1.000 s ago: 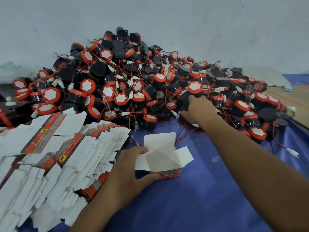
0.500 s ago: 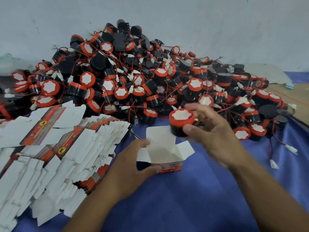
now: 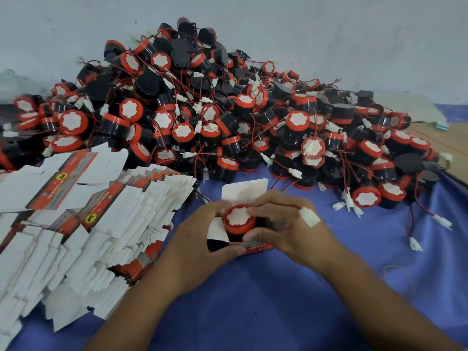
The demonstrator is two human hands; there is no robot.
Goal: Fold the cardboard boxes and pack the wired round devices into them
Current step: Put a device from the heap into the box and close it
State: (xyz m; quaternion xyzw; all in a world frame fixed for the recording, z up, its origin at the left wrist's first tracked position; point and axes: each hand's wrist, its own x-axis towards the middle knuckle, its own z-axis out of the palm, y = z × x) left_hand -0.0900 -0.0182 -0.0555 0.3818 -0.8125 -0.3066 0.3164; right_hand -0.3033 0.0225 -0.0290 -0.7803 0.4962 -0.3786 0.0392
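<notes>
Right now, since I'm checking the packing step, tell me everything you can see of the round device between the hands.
The round device is a short black drum with a red cap and a white, scallop-edged face turned upward. It sits partway into the open top of the small box, with its cap above the rim. The right hand pinches it, and the left hand grips the box. A white plug, apparently its own, lies on the back of the right hand.
</notes>
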